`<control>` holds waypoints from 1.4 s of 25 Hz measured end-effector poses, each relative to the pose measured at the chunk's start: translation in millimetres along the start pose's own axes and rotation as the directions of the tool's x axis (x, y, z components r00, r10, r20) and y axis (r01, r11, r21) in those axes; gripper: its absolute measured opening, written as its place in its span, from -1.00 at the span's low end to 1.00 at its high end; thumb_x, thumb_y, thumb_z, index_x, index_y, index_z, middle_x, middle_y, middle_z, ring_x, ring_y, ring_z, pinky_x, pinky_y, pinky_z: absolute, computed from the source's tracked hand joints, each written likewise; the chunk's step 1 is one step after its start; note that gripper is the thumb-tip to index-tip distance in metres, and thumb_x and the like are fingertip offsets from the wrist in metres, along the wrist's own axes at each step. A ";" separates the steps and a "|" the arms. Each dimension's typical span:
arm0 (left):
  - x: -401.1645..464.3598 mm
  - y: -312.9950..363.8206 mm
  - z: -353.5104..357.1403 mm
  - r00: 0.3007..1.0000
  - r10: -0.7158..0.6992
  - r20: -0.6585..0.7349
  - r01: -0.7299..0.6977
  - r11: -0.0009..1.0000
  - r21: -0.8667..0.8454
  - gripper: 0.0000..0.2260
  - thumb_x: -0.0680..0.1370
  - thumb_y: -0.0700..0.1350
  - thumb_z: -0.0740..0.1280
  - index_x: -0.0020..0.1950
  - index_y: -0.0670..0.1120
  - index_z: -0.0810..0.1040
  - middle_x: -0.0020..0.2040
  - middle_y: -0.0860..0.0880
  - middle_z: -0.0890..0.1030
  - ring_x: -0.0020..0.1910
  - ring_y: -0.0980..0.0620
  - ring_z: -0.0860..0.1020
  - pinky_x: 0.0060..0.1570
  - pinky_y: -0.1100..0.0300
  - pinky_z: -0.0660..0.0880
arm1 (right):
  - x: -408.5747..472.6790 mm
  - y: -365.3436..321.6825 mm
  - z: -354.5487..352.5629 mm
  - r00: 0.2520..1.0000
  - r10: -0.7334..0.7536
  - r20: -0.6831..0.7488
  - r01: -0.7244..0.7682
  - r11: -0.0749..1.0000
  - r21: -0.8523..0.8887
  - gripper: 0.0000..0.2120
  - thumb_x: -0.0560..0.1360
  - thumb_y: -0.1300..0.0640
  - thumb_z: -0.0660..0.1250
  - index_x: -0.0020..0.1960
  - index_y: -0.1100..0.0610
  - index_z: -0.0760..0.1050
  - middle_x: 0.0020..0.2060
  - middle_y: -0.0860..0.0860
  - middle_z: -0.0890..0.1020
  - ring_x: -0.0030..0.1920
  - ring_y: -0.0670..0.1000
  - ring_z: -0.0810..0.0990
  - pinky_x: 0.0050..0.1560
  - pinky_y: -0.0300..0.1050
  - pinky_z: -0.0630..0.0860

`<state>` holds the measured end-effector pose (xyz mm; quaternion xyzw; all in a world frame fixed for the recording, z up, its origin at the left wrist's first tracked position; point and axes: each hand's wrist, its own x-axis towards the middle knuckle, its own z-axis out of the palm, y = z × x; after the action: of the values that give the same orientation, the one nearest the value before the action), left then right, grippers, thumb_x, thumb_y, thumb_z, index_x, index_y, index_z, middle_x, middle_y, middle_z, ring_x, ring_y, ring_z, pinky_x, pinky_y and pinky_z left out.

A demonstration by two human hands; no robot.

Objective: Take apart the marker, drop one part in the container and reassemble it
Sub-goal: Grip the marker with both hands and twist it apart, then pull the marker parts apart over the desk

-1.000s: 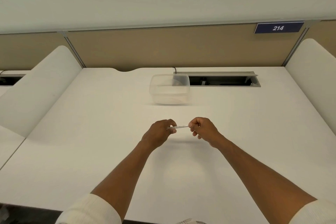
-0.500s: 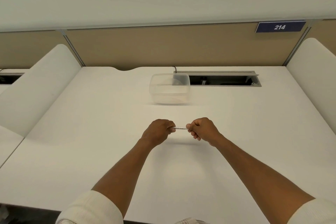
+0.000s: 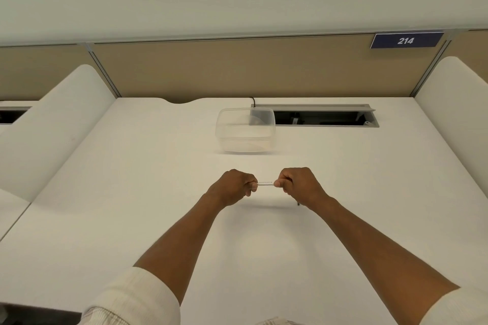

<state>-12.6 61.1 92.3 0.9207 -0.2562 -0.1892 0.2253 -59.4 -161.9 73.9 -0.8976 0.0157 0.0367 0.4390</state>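
marker point(image 3: 265, 183): slim, white, small print, level | left hand point(image 3: 232, 187), right hand point(image 3: 299, 185): fingers clenched on ends

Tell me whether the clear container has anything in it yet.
Empty. Through the clear container only its own base and the white desk show; the marker is out in front, gripped by the left hand and right hand.

Your fists now sit closer together on the marker point(image 3: 265, 183), leaving less of its white barrel showing than before.
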 end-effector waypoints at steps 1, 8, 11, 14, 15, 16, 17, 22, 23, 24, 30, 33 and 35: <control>1.3 -0.4 -0.9 1.000 -0.007 0.003 0.007 1.000 -0.008 -0.78 0.57 -0.09 0.16 -0.20 0.08 0.53 -0.32 0.11 0.61 -0.24 0.03 0.56 -0.12 0.01 0.55 | 1.7 1.9 -1.0 1.000 -0.014 0.006 0.014 1.000 -0.005 -0.76 0.49 0.11 0.42 -0.34 0.05 0.53 -0.48 -0.07 0.57 -0.47 -0.09 0.42 -0.44 -0.17 0.39; 12.1 -0.9 -3.1 1.000 0.024 0.001 -0.024 0.999 0.046 -0.76 0.57 -0.19 0.15 -0.13 0.03 0.58 -0.36 0.14 0.52 -0.27 0.05 0.46 -0.29 0.17 0.41 | 12.5 6.4 -5.0 0.998 -0.047 0.049 0.052 0.993 -0.106 -0.81 0.51 0.11 0.41 -0.27 0.11 0.55 -0.45 -0.12 0.56 -0.42 -0.09 0.46 -0.33 -0.17 0.41; 14.8 -5.2 -5.4 0.988 0.134 -0.071 -0.119 0.976 0.185 -0.80 0.61 -0.19 0.19 -0.03 -0.02 0.59 -0.25 0.10 0.54 -0.23 0.01 0.44 -0.23 0.13 0.40 | 12.9 -0.8 -6.9 0.979 0.140 0.151 -0.161 0.977 0.142 -0.72 0.55 0.01 0.36 -0.25 0.17 0.56 -0.44 -0.01 0.58 -0.47 -0.06 0.50 -0.40 -0.21 0.45; 19.7 -7.4 -5.2 0.967 0.210 -0.142 -0.166 0.948 0.270 -0.84 0.65 -0.09 0.21 0.04 -0.05 0.59 -0.14 0.00 0.63 -0.20 -0.08 0.50 -0.18 0.11 0.35 | 12.8 -9.6 -5.1 0.914 0.297 0.276 -0.380 0.866 0.325 -0.57 0.58 -0.15 0.27 -0.27 0.16 0.51 -0.47 0.00 0.49 -0.50 -0.04 0.44 -0.48 -0.23 0.36; 21.3 -8.3 -4.5 0.961 0.227 -0.158 -0.176 0.943 0.284 -0.83 0.65 -0.08 0.21 0.04 -0.05 0.58 -0.14 -0.01 0.63 -0.20 -0.10 0.51 -0.18 0.14 0.30 | 14.0 -11.1 -3.7 0.889 0.346 0.300 -0.440 0.826 0.352 -0.55 0.57 -0.20 0.25 -0.29 0.13 0.47 -0.49 -0.02 0.45 -0.51 -0.05 0.40 -0.50 -0.24 0.31; 21.9 -9.3 -3.4 0.957 0.237 -0.166 -0.184 0.941 0.285 -0.84 0.65 -0.08 0.21 0.03 -0.05 0.58 -0.14 -0.02 0.64 -0.21 -0.11 0.52 -0.18 0.16 0.26 | 15.0 -11.8 -1.9 0.866 0.388 0.314 -0.488 0.792 0.368 -0.54 0.56 -0.23 0.25 -0.31 0.11 0.44 -0.51 -0.05 0.41 -0.52 -0.06 0.36 -0.51 -0.26 0.26; 22.0 -11.2 -2.5 0.959 0.234 -0.163 -0.184 0.944 0.273 -0.84 0.64 -0.10 0.21 0.02 -0.05 0.58 -0.14 -0.01 0.64 -0.20 -0.10 0.52 -0.19 0.15 0.28 | 16.8 -12.3 0.5 0.852 0.414 0.319 -0.515 0.773 0.371 -0.55 0.55 -0.23 0.26 -0.33 0.09 0.41 -0.52 -0.07 0.38 -0.53 -0.08 0.32 -0.51 -0.27 0.22; 23.0 -15.2 -3.1 0.991 0.114 -0.070 -0.104 0.985 0.136 -0.79 0.59 -0.18 0.16 -0.09 0.06 0.53 -0.26 0.13 0.51 -0.22 -0.01 0.45 -0.20 0.07 0.48 | 23.8 -9.4 3.4 0.914 0.341 0.220 -0.404 0.823 0.400 -0.59 0.56 -0.08 0.33 -0.38 0.08 0.38 -0.50 -0.04 0.34 -0.52 -0.06 0.19 -0.49 -0.22 0.11; 24.8 -16.0 -6.6 0.992 0.105 -0.065 -0.096 0.987 0.128 -0.78 0.58 -0.18 0.16 -0.11 0.07 0.54 -0.28 0.14 0.49 -0.22 0.00 0.44 -0.19 0.09 0.47 | 25.3 -8.0 -0.6 0.930 0.318 0.186 -0.367 0.836 0.408 -0.61 0.56 -0.04 0.34 -0.38 0.10 0.40 -0.48 -0.01 0.35 -0.51 -0.05 0.19 -0.48 -0.21 0.11; 26.3 -18.6 -10.4 0.993 0.098 -0.065 -0.090 0.988 0.126 -0.78 0.58 -0.18 0.16 -0.11 0.06 0.55 -0.27 0.14 0.50 -0.22 0.00 0.45 -0.17 0.10 0.46 | 26.4 -5.9 -6.8 0.943 0.300 0.147 -0.334 0.853 0.401 -0.63 0.56 -0.01 0.35 -0.36 0.11 0.44 -0.47 0.01 0.36 -0.49 -0.04 0.22 -0.47 -0.20 0.14; 25.3 -43.4 -16.5 0.997 -0.004 -0.081 0.017 0.986 0.164 -0.79 0.61 -0.13 0.15 -0.09 0.06 0.55 -0.15 0.03 0.58 -0.15 -0.06 0.51 -0.12 0.00 0.53 | 32.4 11.1 -27.4 0.951 0.308 0.010 -0.301 0.925 0.233 -0.80 0.57 0.13 0.29 -0.19 0.14 0.60 -0.32 0.01 0.64 -0.33 -0.02 0.52 -0.30 -0.16 0.45; 23.3 -40.8 -8.9 0.993 -0.022 -0.116 0.038 0.990 0.136 -0.80 0.63 -0.11 0.15 -0.07 0.02 0.55 -0.12 -0.02 0.61 -0.15 -0.09 0.52 -0.14 -0.01 0.52 | 34.3 12.8 -8.0 0.940 0.339 0.040 -0.341 0.933 0.118 -0.84 0.56 0.21 0.23 -0.09 0.14 0.58 -0.17 0.01 0.70 -0.22 -0.02 0.58 -0.21 -0.17 0.47; 22.3 -40.5 -3.7 0.990 -0.055 -0.129 0.067 0.994 0.087 -0.80 0.63 -0.10 0.14 -0.08 0.02 0.55 -0.14 -0.01 0.61 -0.16 -0.09 0.53 -0.16 0.01 0.51 | 35.9 11.7 3.6 0.946 0.322 0.024 -0.323 0.945 0.055 -0.88 0.52 0.24 0.27 -0.06 0.15 0.60 -0.15 -0.02 0.68 -0.17 -0.03 0.56 -0.22 -0.21 0.43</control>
<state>22.5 80.9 69.4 0.9476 -0.2214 -0.1254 0.1930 -24.5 -166.1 59.7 -0.8695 0.1602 0.1141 0.4532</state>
